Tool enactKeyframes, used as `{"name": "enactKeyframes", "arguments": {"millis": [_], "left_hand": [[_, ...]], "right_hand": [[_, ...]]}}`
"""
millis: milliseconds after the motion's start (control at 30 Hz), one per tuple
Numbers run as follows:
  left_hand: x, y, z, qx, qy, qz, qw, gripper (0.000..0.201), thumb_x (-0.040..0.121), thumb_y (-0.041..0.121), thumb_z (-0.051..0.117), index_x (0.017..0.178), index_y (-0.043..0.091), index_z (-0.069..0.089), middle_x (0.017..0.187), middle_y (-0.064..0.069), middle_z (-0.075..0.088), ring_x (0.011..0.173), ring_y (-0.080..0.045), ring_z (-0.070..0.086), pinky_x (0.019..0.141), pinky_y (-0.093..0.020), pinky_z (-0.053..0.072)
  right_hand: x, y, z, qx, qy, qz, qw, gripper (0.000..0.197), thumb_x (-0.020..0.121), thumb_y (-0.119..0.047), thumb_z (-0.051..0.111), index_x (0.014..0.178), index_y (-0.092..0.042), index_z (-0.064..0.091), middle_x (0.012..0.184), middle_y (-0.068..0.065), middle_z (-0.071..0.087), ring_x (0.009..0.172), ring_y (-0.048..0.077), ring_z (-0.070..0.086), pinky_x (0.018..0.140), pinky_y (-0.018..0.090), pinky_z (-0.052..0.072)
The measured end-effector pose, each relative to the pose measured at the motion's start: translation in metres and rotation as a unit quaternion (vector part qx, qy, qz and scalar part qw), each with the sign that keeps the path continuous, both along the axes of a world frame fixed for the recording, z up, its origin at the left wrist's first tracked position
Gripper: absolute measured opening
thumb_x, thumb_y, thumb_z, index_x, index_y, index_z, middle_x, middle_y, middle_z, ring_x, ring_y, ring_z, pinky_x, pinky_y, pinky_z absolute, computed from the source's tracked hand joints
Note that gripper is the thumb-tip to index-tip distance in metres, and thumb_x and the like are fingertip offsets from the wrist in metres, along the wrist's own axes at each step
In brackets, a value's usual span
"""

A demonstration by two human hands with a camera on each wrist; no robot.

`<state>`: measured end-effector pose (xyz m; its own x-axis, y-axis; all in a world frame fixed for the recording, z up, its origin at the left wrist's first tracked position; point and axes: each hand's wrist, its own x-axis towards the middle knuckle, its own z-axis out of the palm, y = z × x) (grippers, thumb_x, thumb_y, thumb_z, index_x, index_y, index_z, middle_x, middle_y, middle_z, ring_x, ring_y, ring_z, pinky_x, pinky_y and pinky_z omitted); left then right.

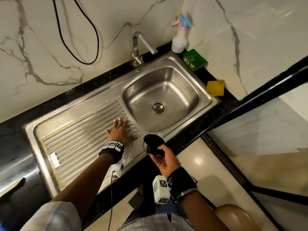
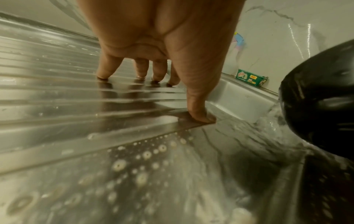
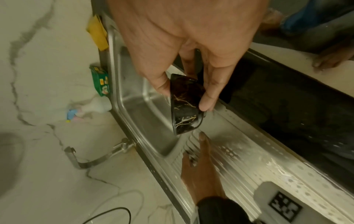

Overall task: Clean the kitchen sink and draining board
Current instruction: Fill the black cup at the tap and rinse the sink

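The steel sink basin (image 1: 183, 90) lies at right and the ribbed draining board (image 1: 75, 134) at left. My left hand (image 1: 119, 129) rests flat on the wet board beside the basin's edge, and its spread fingertips (image 2: 141, 75) touch the ribs. Just right of it, over the sink's front rim, my right hand (image 1: 164, 157) grips a black bowl with gold veining (image 3: 185, 121). The bowl (image 1: 153, 144) is tilted, and water (image 2: 272, 118) spills from it onto the steel. Soapy drops dot the board's front strip (image 2: 143, 159).
A tap (image 1: 141, 45) stands behind the basin. A spray bottle (image 1: 180, 35), a green soap box (image 1: 195, 60) and a yellow cloth (image 1: 215, 88) sit on the black counter at the right. A black cable (image 1: 80, 39) hangs on the marble wall.
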<state>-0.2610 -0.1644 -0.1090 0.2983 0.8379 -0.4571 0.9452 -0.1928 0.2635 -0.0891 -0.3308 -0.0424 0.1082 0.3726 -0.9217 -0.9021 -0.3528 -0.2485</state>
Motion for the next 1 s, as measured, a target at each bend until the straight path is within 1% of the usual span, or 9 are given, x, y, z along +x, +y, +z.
{"name": "enactKeyframes", "arguments": {"millis": [133,267,467,567,633,700,833,933,1000], "left_hand": [[0.008,0.001,0.005,-0.016,0.012,0.011,1.000,0.106,0.065,0.074,0.069,0.151,0.032,0.022,0.163,0.001,0.004,0.150,-0.026,-0.002,0.105,-0.076,0.015],[0.021,0.002,0.013,-0.039,0.046,0.017,0.998,0.102,0.073,0.062,0.071,0.153,0.027,0.018,0.163,-0.003,0.001,0.150,-0.031,0.000,0.105,-0.075,0.018],[0.032,0.005,0.018,-0.012,0.098,-0.038,0.994,0.091,0.081,0.059,0.065,0.153,0.024,0.020,0.163,0.002,-0.008,0.149,-0.032,-0.009,0.106,-0.076,0.010],[0.032,0.009,0.018,-0.002,0.103,-0.059,0.993,0.087,0.085,0.054,0.062,0.154,0.021,0.020,0.163,0.003,-0.011,0.149,-0.031,-0.013,0.107,-0.076,0.008],[0.036,0.011,0.021,-0.007,0.111,-0.062,0.992,0.099,0.082,0.056,0.066,0.155,0.018,0.010,0.163,0.002,-0.011,0.149,-0.030,-0.014,0.109,-0.074,0.006],[0.039,0.013,0.023,-0.005,0.119,-0.070,0.990,0.109,0.079,0.057,0.069,0.155,0.018,0.002,0.163,0.000,-0.012,0.149,-0.029,-0.014,0.111,-0.070,0.004],[0.045,0.020,0.027,-0.011,0.130,-0.073,0.989,0.120,0.076,0.058,0.071,0.155,0.017,-0.008,0.162,-0.005,-0.014,0.149,-0.028,-0.015,0.115,-0.065,0.003],[0.049,0.026,0.030,-0.018,0.128,-0.070,0.989,0.133,0.067,0.059,0.079,0.154,0.013,-0.011,0.162,-0.009,-0.016,0.149,-0.029,-0.013,0.114,-0.064,0.003],[0.050,0.028,0.031,-0.020,0.127,-0.070,0.989,0.135,0.065,0.058,0.081,0.154,0.011,-0.010,0.162,-0.011,-0.013,0.149,-0.029,-0.010,0.115,-0.065,0.007]], "right_hand": [[0.016,0.007,-0.007,0.029,-0.075,-0.020,0.997,0.035,0.088,-0.007,0.068,0.122,-0.001,0.064,0.102,0.022,0.068,0.088,0.029,0.068,0.068,0.032,0.061],[0.018,0.014,-0.009,0.063,-0.122,-0.045,0.990,0.047,0.087,-0.002,0.067,0.132,-0.011,0.056,0.123,0.022,0.064,0.106,0.033,0.066,0.078,0.036,0.060],[0.022,0.012,-0.001,0.085,-0.024,-0.076,0.993,0.039,0.091,-0.009,0.065,0.127,0.004,0.060,0.115,0.027,0.066,0.107,0.036,0.066,0.083,0.034,0.060],[0.038,0.014,0.006,0.089,0.001,-0.070,0.994,0.033,0.092,-0.013,0.066,0.122,0.003,0.062,0.119,0.031,0.065,0.119,0.042,0.062,0.098,0.039,0.054],[0.055,0.020,0.009,0.082,0.006,-0.075,0.994,0.030,0.093,-0.013,0.067,0.118,0.002,0.061,0.121,0.033,0.062,0.122,0.044,0.060,0.108,0.045,0.048],[0.075,0.029,0.010,0.066,0.002,-0.084,0.994,0.031,0.092,-0.014,0.068,0.118,0.002,0.060,0.122,0.032,0.059,0.122,0.044,0.060,0.105,0.046,0.050],[0.112,0.050,0.014,0.047,-0.015,-0.092,0.995,0.042,0.090,-0.019,0.072,0.124,0.001,0.057,0.119,0.028,0.059,0.112,0.039,0.065,0.079,0.041,0.060],[0.125,0.062,0.015,0.046,-0.058,-0.082,0.994,0.039,0.090,-0.020,0.072,0.121,0.000,0.057,0.107,0.023,0.061,0.094,0.031,0.066,0.081,0.037,0.061],[0.127,0.063,0.011,0.043,-0.094,-0.068,0.992,0.039,0.090,-0.018,0.073,0.121,0.000,0.058,0.103,0.021,0.061,0.092,0.029,0.065,0.082,0.035,0.061]]}}
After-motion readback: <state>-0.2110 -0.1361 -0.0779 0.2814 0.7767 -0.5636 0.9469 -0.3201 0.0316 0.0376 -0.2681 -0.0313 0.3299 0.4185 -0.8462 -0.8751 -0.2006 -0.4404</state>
